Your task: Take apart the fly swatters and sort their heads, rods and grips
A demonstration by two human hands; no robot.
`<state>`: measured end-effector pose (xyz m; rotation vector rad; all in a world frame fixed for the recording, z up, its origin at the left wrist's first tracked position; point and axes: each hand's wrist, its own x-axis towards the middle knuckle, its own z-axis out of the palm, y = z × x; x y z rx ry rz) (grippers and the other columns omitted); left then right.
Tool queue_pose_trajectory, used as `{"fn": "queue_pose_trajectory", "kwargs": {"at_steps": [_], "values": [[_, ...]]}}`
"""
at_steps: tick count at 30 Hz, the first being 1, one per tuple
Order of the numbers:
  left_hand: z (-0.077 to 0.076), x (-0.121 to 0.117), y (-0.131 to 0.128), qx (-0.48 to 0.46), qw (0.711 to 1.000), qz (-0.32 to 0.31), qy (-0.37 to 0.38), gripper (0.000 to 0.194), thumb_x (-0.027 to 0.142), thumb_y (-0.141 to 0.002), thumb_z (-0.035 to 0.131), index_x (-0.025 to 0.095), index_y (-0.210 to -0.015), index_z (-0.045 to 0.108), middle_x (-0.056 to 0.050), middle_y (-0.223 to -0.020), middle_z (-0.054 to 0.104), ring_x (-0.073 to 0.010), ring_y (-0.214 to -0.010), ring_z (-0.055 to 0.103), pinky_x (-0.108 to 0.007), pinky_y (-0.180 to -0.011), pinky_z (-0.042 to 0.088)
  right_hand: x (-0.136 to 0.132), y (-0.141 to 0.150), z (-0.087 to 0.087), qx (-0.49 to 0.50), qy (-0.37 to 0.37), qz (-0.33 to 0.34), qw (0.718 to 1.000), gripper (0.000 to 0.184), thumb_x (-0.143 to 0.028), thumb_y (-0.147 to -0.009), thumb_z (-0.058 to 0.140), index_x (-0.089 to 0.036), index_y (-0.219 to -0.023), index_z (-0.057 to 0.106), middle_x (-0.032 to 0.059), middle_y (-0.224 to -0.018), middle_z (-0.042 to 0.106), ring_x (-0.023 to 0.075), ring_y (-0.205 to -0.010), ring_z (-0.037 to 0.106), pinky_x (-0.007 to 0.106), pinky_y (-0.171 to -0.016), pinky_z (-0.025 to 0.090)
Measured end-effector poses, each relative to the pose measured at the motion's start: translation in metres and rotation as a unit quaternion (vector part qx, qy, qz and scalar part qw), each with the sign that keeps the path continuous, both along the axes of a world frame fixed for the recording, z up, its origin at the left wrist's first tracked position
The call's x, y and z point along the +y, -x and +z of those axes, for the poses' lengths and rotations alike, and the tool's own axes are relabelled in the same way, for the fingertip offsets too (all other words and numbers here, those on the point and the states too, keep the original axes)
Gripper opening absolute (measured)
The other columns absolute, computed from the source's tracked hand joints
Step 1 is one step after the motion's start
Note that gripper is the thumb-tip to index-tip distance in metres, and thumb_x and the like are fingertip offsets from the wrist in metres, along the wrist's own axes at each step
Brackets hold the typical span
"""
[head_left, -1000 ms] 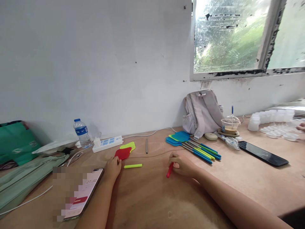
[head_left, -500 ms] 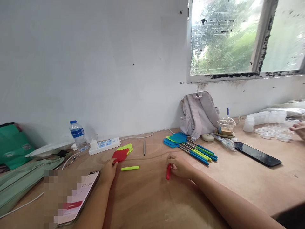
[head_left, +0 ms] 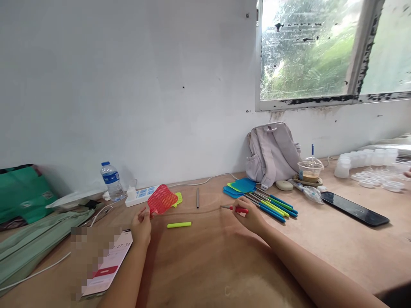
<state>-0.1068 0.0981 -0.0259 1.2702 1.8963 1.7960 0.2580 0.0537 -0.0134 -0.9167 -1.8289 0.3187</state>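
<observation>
Listing remotely: my left grip (head_left: pixel 141 226) pinching red swatter head (head_left: pixel 163 198) by one end, apparently leaving it unobstructed; right grip (head_left: pixel 251 214) around red handle (head_left: pixel 242 210), rod (head_left: pixel 225 207) leftward.

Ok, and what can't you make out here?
Head view:
Pink phone screen: partly covered by pixelation.
Red handle: partly hidden by the right hand.
Yellow-green mesh head: partly hidden behind the red mesh head.
Another person's hand: cut off by the right edge.

red paddle (head_left: pixel 162 199): perf. plast.; grey rod (head_left: pixel 198 198): smooth metal; bkpk (head_left: pixel 282 152): matt cloth
</observation>
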Motion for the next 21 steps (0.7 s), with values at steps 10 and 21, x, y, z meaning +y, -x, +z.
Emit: {"fn": "queue_pose_trajectory", "kwargs": {"at_steps": [10, 21], "values": [[0.018, -0.004, -0.039, -0.397, 0.909, -0.126, 0.026, 0.023, 0.028, -0.086, 0.051, 0.014, -0.104, 0.055, -0.005, -0.098, 0.059, -0.0137, -0.078, 0.059, -0.031, -0.065, 0.052, 0.010, -0.009, -0.004, 0.200, 0.092, -0.009, 0.975, 0.009, -0.028, -0.071, 0.059, -0.020, -0.073, 0.056, 0.0031, -0.075, 0.058, 0.0208, -0.076, 0.056, 0.040, -0.076, 0.046], [0.034, -0.044, -0.109, -0.511, 0.823, -0.247, -0.013, 0.019, 0.001, -0.081, 0.051, 0.012, -0.071, 0.062, -0.002, -0.068, 0.066, -0.0077, -0.059, 0.064, -0.018, -0.062, 0.054, -0.007, 0.002, 0.014, 0.340, 0.182, 0.176, 0.906, 0.019, -0.034, -0.075, 0.046, -0.019, -0.070, 0.057, 0.0041, -0.073, 0.057, 0.0223, -0.072, 0.062, 0.040, -0.074, 0.049]]}}
